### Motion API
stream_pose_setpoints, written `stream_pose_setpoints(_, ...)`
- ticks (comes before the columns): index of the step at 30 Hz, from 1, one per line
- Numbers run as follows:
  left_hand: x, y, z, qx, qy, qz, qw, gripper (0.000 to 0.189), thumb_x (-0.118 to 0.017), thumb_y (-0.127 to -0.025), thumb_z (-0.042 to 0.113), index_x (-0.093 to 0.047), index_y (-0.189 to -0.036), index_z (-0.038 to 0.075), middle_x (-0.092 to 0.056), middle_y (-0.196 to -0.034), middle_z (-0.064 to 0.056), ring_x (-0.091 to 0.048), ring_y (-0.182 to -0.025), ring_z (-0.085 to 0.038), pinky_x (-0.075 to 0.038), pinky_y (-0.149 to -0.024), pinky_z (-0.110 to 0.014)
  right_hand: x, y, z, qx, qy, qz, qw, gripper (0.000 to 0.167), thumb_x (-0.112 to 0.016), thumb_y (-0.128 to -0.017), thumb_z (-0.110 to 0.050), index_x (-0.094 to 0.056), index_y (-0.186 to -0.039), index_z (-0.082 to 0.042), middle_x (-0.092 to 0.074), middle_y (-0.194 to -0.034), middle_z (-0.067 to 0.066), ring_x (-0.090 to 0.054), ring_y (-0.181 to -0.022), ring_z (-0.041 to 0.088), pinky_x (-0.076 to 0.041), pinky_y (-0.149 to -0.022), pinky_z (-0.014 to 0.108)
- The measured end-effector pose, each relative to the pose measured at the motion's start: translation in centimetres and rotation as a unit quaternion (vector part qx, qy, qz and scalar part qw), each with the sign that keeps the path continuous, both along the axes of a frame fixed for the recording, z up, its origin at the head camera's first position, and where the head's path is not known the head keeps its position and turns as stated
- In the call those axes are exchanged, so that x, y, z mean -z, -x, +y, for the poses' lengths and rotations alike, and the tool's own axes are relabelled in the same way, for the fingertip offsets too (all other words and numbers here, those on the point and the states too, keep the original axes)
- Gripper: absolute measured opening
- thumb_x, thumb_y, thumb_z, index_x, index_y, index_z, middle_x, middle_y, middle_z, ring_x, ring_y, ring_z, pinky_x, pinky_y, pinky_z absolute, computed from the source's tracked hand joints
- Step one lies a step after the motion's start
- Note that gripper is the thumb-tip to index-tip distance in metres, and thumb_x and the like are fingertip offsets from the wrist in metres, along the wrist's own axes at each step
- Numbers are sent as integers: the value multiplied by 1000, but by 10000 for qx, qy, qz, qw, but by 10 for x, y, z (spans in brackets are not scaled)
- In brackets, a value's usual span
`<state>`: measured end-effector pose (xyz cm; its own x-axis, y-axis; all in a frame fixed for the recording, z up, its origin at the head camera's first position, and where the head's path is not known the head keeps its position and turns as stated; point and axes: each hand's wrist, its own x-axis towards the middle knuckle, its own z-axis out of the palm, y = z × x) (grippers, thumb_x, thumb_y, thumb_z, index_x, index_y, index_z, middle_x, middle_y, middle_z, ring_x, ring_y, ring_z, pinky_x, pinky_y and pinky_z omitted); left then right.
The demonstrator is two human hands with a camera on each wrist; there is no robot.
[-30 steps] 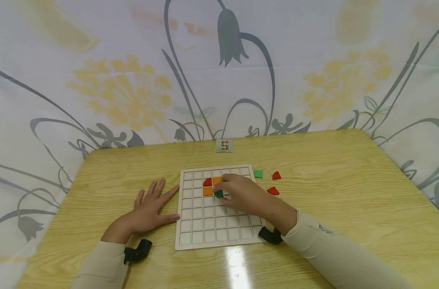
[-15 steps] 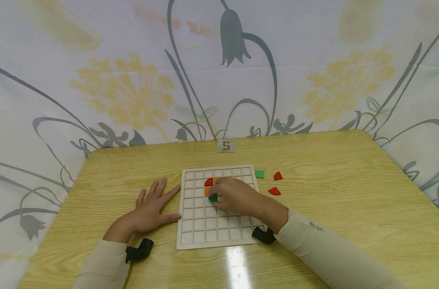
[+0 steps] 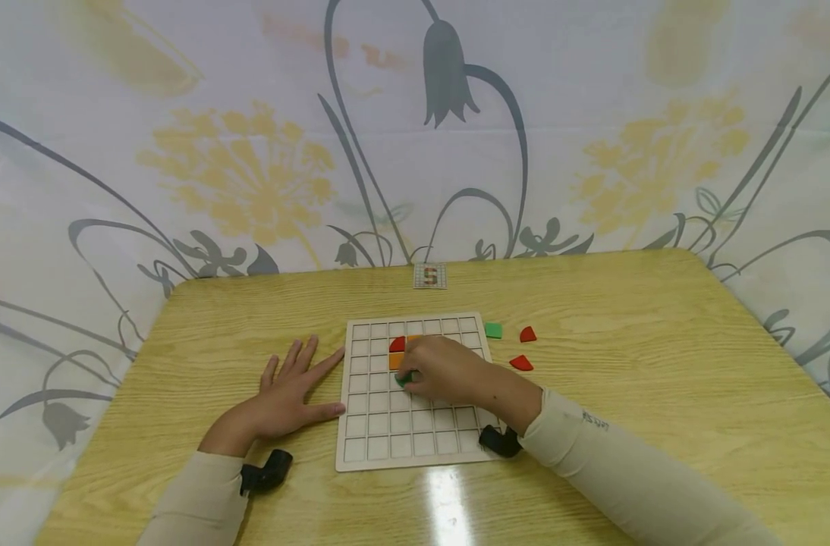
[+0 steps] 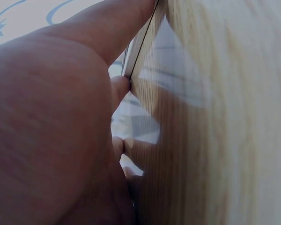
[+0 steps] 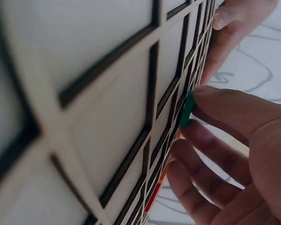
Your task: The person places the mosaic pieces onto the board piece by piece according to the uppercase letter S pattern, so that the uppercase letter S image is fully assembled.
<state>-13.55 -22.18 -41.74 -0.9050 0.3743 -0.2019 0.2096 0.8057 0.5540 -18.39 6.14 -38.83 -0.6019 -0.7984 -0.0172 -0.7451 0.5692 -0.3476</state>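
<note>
My right hand [image 3: 445,369] pinches a small green tile [image 5: 188,108] between thumb and fingers, right at the surface of the white grid board [image 3: 377,447]. In the head view most of that tile [image 3: 403,379] is covered by the fingers. Just above it in the grid lie an orange square tile [image 3: 396,362] and a red quarter-circle tile [image 3: 397,344]; another orange tile [image 3: 415,338] is partly hidden behind the hand. My left hand [image 3: 283,402] lies flat with spread fingers on the table, its thumb and index fingertips at the board's left edge.
Right of the board lie a light green square tile [image 3: 493,331] and two red quarter-circle tiles, one farther back [image 3: 527,334] and one nearer [image 3: 521,363]. A small card with an S pattern [image 3: 430,276] lies at the wooden table's [image 3: 592,303] back edge, before a flower-print cloth [image 3: 388,152].
My right hand has moved slightly left and toward me with the green tile, from beside the orange tile to the cell below it. The left hand stays in place.
</note>
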Motion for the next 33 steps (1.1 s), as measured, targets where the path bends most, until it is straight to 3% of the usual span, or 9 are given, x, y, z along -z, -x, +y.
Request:
stream_pose_setpoints(8, -1, 0, 0, 10, 45, 42, 10000, 86, -65, -92, 56, -24, -161, 25, 5, -168, -19, 14, -153, -44, 15, -114, -68, 1, -1, 5, -35, -116, 27, 9999, 21, -73, -92, -16, -79, -112, -13, -69, -110, 3, -63, -100, 15, -54, -88, 29)
stream_pose_setpoints(25, -3, 0, 1, 36, -46, 80, 10000, 86, -66, -91, 55, -26, -161, 24, 5, -168, -20, 14, -153, -45, 15, -114, -69, 1, -2, 3, -193, -296, 513, 9981, 23, -72, -93, -16, -78, -116, -16, -68, -105, 3, -64, -94, 14, -55, -79, 26)
stream_pose_setpoints(33, -2, -1, 1, 55, -30, 89, 9999, 85, -65, -92, 55, -26, -161, 24, 5, -168, -21, 12, -153, -46, 15, -114, -69, 3, -2, 0, -230, -390, 479, 9978, 22, -71, -95, -17, -78, -116, -20, -68, -105, 1, -66, -94, 13, -56, -76, 25)
